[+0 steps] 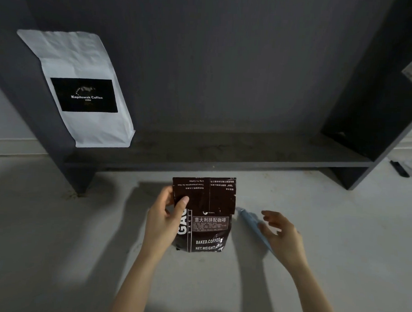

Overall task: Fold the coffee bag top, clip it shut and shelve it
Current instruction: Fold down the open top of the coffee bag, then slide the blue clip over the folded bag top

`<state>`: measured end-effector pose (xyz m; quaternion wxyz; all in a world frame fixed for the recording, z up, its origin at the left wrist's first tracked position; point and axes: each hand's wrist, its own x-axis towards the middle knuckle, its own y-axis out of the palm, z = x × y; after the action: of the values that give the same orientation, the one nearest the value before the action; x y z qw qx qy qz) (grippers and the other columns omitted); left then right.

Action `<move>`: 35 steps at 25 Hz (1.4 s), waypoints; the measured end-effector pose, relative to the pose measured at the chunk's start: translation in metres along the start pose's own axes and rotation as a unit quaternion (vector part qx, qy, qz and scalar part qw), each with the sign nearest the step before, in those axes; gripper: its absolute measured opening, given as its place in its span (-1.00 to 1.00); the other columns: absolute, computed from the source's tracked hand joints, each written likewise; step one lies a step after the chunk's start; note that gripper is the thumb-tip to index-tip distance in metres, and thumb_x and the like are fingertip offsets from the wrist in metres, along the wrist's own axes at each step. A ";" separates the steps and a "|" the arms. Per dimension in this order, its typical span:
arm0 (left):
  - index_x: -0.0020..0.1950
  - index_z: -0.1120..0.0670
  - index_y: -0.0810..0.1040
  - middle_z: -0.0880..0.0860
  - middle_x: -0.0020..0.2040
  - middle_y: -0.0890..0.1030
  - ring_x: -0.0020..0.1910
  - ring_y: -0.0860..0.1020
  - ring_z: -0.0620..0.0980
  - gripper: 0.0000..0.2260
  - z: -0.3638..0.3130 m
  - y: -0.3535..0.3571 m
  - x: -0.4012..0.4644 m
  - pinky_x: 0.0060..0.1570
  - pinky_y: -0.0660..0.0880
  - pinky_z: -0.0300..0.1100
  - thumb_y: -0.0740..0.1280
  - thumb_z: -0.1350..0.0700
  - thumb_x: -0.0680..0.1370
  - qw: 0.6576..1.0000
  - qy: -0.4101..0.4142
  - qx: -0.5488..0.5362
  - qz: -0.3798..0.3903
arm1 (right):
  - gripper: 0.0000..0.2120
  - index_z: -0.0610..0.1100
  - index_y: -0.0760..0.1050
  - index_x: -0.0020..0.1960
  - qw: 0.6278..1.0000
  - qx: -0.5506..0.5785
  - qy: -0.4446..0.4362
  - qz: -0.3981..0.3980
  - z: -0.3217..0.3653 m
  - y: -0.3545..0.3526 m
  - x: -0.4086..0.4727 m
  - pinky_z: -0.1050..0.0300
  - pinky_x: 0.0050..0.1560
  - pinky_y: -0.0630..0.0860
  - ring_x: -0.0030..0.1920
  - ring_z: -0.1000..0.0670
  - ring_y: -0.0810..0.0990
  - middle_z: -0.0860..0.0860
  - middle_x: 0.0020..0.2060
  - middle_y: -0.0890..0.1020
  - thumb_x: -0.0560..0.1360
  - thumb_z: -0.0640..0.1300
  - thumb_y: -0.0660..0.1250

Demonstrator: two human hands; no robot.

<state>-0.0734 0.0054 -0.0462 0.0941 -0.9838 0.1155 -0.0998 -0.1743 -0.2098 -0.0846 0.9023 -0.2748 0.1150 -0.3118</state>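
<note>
— Just in front of the dark shelf (224, 154), on the pale floor, the coffee bag (203, 214) stands with its top folded down; my left hand (167, 215) pinches that flap.

— And the right hand (279, 232)?

— Spread, holding nothing, over the blue clip (251, 225) beside the bag. If my pinch loosens while I'm reaching, I think the fold springs open.

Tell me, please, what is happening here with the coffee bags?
A person is sealing a dark coffee bag on the floor. The left hand pinches its folded-down top, while the open right hand reaches over a light blue clip lying beside it. The clip is not on yet. A white coffee bag already stands on the dark shelf.
</note>
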 end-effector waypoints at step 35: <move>-0.13 -0.18 0.49 -0.17 -0.06 0.51 -0.04 0.53 -0.15 -0.78 -0.021 -0.005 -0.006 -0.08 0.47 -0.31 0.28 0.18 0.47 0.996 0.065 0.053 -0.018 | -0.68 0.19 0.51 -0.10 0.971 0.085 -0.219 0.042 0.088 -0.028 -0.024 0.50 -0.26 0.38 -0.19 0.26 0.53 0.46 -0.20 0.57 0.42 -0.27 0.33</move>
<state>-0.0821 0.0085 -0.0261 0.1365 -0.9708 0.0980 -0.1710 -0.1735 -0.1757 0.0048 0.9378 -0.2537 -0.1012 -0.2142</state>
